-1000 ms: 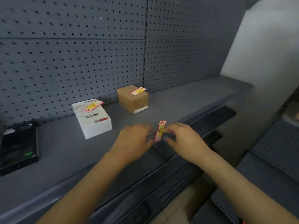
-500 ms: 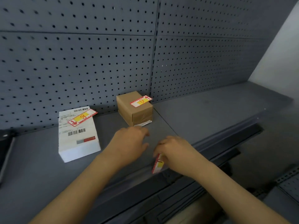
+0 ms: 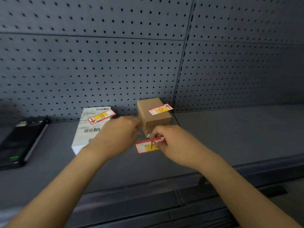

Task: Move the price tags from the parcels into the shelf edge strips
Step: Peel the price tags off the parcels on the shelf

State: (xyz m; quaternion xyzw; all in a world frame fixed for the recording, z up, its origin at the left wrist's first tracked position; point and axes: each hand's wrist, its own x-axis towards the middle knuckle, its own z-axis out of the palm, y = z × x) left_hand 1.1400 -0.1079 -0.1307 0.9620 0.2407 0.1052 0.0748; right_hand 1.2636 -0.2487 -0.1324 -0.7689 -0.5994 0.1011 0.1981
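**Tag A in right hand, above shelf**

Nearest: edge strip runs below both wrists, no tag visible in it. Above it, right hand pinches tag A by its right end; tag is face up, over the shelf. Left hand is just left of the tag, fingers loosely curled, holding nothing visible; can't tell if it touches the tag. Beyond the left hand: white parcel with tag B on top. Beyond the right hand: brown box with tag D on top. Far left of the hands: black device. Pegboard behind.
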